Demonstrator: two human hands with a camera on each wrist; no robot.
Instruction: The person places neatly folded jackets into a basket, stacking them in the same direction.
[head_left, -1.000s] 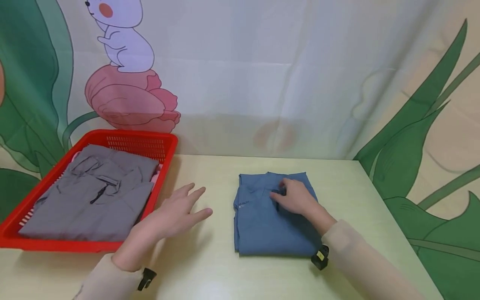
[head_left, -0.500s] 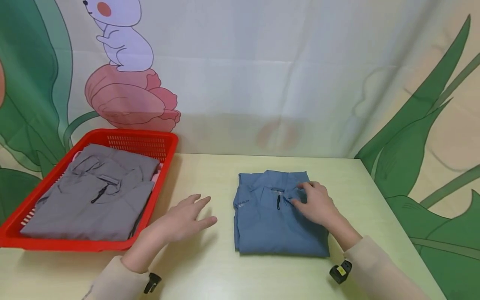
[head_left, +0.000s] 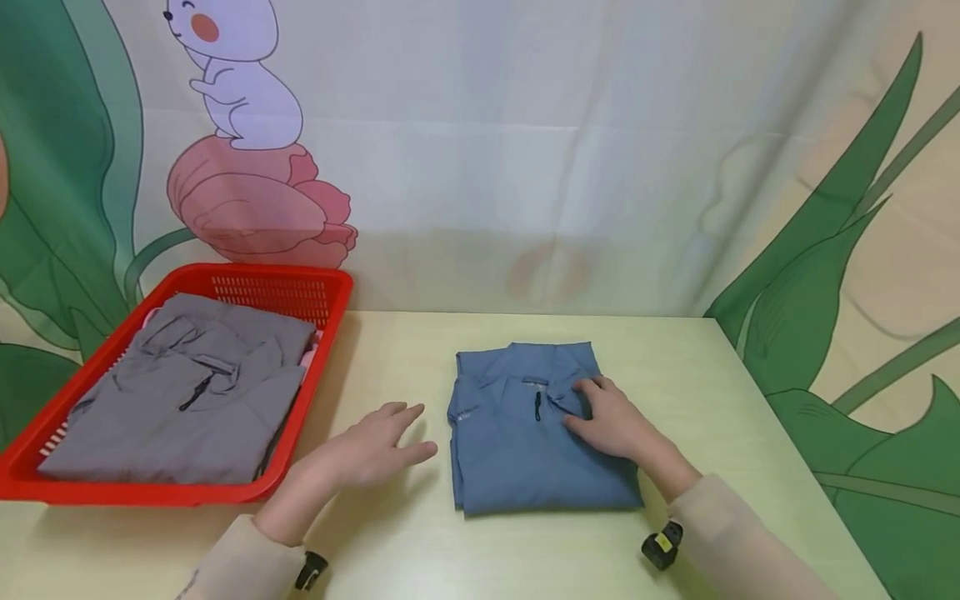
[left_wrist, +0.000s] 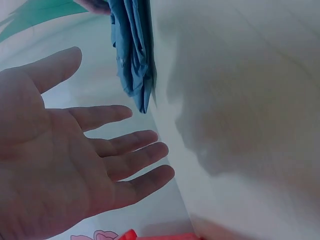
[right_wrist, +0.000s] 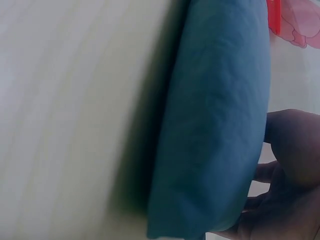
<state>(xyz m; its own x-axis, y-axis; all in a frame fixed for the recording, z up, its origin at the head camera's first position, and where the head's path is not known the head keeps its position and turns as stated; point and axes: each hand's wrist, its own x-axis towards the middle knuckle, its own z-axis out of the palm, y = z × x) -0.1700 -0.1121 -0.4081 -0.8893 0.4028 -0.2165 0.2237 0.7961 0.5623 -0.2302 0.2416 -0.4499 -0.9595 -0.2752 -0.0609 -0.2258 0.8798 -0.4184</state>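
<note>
A folded blue shirt [head_left: 525,467] with a short black zip pull lies on the table in the head view. My right hand [head_left: 611,421] is on its upper right side, pinching a crumpled bit of collar between thumb and fingers. In the right wrist view, the shirt's thick folded edge [right_wrist: 215,120] partly hides those fingers. My left hand [head_left: 371,450] hovers left of the shirt, fingers spread, touching nothing. The left wrist view shows its bare palm [left_wrist: 55,155] and the shirt's stacked layers [left_wrist: 132,50] beyond.
A red plastic basket [head_left: 330,350] stands on the left of the pale table [head_left: 405,358], holding a folded grey garment [head_left: 165,417] with a black zip pull. Something pink shows beneath that garment. A printed curtain [head_left: 450,167] hangs behind the table.
My right hand has moved right from the zip to the collar's right side, then slightly left along with the shirt. The zip pull is now uncovered. My left hand stays beside the shirt, fingers spread.
</note>
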